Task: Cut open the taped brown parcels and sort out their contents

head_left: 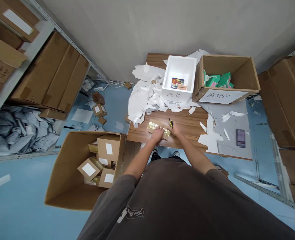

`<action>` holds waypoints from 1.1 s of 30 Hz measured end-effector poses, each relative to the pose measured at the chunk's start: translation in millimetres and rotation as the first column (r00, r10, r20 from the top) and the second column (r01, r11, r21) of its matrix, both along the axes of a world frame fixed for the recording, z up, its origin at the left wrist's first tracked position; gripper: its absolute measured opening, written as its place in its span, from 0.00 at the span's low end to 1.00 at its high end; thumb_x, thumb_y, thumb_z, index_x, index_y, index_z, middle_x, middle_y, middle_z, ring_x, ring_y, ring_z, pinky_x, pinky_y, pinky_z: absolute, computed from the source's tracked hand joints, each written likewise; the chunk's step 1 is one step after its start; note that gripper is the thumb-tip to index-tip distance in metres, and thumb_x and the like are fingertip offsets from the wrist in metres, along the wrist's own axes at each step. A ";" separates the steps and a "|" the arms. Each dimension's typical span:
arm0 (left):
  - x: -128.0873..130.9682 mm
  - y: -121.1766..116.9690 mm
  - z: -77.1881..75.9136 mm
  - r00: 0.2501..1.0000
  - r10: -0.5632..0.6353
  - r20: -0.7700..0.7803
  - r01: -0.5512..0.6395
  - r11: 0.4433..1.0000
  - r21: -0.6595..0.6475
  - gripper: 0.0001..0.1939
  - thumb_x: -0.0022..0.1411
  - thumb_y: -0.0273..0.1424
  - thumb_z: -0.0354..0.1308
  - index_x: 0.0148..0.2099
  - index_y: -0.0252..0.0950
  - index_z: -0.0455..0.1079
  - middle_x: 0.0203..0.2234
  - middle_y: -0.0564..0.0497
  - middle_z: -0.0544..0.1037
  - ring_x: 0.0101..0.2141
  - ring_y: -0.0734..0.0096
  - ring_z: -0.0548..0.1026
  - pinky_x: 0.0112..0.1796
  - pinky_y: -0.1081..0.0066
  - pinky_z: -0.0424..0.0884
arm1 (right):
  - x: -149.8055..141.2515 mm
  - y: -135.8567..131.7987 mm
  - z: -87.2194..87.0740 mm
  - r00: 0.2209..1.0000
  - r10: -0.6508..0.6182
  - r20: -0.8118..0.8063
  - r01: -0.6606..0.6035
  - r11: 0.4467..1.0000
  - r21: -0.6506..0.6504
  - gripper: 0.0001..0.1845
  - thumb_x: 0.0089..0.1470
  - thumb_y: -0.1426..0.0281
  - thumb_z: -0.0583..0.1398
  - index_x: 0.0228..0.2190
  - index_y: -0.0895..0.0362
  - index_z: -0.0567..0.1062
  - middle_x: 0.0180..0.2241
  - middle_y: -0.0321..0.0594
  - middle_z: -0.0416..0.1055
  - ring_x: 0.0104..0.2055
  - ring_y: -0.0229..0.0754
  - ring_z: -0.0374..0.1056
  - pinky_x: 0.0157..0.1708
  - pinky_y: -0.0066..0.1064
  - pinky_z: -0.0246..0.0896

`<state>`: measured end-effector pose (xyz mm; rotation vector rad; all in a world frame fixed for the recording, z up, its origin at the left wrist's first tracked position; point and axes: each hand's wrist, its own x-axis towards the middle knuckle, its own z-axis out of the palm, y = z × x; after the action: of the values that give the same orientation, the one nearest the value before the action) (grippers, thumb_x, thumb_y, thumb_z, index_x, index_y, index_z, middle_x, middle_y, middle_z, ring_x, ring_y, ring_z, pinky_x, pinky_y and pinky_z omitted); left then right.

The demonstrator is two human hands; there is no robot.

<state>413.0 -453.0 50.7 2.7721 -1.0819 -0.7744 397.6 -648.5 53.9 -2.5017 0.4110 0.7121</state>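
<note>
A small cardboard box [151, 125], wrapped in shiny tan tape, lies flat near the front edge of the wooden table [189, 117]. My left hand [157, 134] holds it from above, fingers over its middle. In my right hand [176, 130] is a yellow and black utility knife [171, 123], pointing away from me just beyond the box's right end. The right fingers are closed round the handle, close to the box; whether the blade is out is too small to tell.
Torn white paper [140, 100] is heaped at the table's back left. Behind stand a white foam box [166, 80] and a carton [242, 63] with green packages. A large carton [60, 180] of parcels sits on the floor at left. Shelves [35, 46] flank both sides.
</note>
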 end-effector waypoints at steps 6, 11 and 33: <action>3.8 -6.0 -1.4 0.997 0.056 -0.045 -0.053 0.996 0.071 0.51 0.57 0.30 0.76 0.76 0.34 0.54 0.71 0.30 0.66 0.73 0.45 0.61 0.68 0.57 0.60 | -55.9 -31.2 5.1 0.983 0.185 -0.003 -0.183 0.976 0.121 0.26 0.76 0.53 0.50 0.64 0.54 0.68 0.56 0.47 0.78 0.54 0.50 0.73 0.52 0.31 0.63; 8.5 -6.2 -3.0 0.996 0.071 -0.044 -0.067 0.994 0.087 0.55 0.57 0.32 0.77 0.77 0.33 0.50 0.68 0.26 0.68 0.71 0.42 0.65 0.65 0.55 0.61 | -66.6 -40.9 11.3 0.958 0.267 -0.108 -0.258 0.962 0.090 0.26 0.77 0.53 0.48 0.59 0.53 0.75 0.55 0.48 0.80 0.54 0.52 0.74 0.51 0.33 0.62; 12.7 -7.0 5.9 0.999 0.005 -0.054 0.003 0.990 0.142 0.53 0.57 0.38 0.76 0.77 0.39 0.53 0.64 0.33 0.75 0.65 0.44 0.72 0.63 0.56 0.63 | -71.4 -33.9 0.8 0.958 0.264 -0.109 -0.248 0.959 0.138 0.28 0.76 0.53 0.49 0.52 0.58 0.81 0.49 0.50 0.82 0.47 0.50 0.75 0.42 0.29 0.59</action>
<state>425.7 -460.1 56.6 2.8472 -1.0557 -0.9572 326.1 -682.4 54.7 -2.4240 0.0806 0.9704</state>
